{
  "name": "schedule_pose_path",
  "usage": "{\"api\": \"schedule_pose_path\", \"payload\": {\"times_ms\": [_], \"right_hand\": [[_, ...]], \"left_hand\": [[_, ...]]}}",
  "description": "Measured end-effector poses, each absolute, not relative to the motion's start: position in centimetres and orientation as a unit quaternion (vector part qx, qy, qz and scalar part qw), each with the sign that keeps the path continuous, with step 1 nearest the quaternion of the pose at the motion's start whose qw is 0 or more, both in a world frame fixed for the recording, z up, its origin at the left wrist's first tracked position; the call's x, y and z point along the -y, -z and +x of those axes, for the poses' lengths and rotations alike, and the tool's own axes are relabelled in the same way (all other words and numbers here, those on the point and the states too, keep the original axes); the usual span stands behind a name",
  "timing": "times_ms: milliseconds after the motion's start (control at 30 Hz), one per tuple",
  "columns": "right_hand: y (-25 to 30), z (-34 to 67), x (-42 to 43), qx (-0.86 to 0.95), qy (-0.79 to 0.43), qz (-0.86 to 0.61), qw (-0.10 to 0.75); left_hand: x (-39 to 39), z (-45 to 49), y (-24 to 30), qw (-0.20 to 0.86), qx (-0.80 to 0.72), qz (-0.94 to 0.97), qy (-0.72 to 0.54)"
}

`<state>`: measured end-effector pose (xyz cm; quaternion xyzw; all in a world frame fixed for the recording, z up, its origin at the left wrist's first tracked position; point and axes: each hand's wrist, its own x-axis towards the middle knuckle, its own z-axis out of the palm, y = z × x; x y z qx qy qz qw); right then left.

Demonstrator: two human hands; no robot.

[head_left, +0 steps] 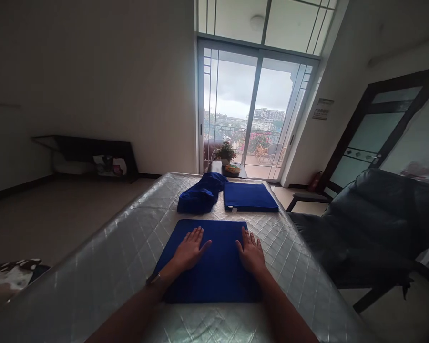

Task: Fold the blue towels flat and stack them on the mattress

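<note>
A flat, squared blue cloth piece (218, 271) lies before me on a silvery quilted cover (128, 252). My left hand (191, 250) rests on its left part, palm down with the fingers stretched out and the thumb apart. On its right edge my right hand (250, 250) lies flat, fingers spread. Neither hand grips anything. Just beyond, to the right, is a second flat blue piece (250, 196) with a small white tag at its near edge. Beside that, a crumpled blue cloth (202, 193) sits in a loose heap.
A black padded chair (364, 233) stands close on the right. Behind the covered surface, a small table holds a potted plant (226, 152). Sliding glass doors (257, 109) face me. A dark low bench (93, 155) is along the left wall, and a patterned cloth (12, 278) shows at lower left.
</note>
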<state>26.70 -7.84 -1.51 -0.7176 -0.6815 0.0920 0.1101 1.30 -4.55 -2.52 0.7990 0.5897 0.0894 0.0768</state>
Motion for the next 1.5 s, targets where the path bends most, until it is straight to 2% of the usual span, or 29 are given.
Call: {"api": "schedule_pose_path", "payload": {"times_ms": [200,600,833,1000,1500], "right_hand": [[1.1,26.5,7.9,0.682,-0.077,-0.722,0.090],[-1.3,27.0,6.4,0.680,-0.112,-0.724,0.030],[-0.2,26.4,3.0,0.682,-0.049,-0.727,0.054],[1.7,26.9,2.5,0.678,-0.066,-0.729,0.061],[2.0,26.9,2.6,0.678,-0.069,-0.726,0.087]], "left_hand": [[5.1,-4.5,2.4,0.031,-0.646,0.760,-0.059],[5.0,-4.7,2.4,0.047,-0.662,0.746,-0.064],[5.0,-4.7,2.7,0.037,-0.664,0.744,-0.066],[4.8,-5.0,3.3,0.036,-0.666,0.742,-0.067],[5.0,-5.4,2.8,0.030,-0.671,0.740,-0.046]]}}
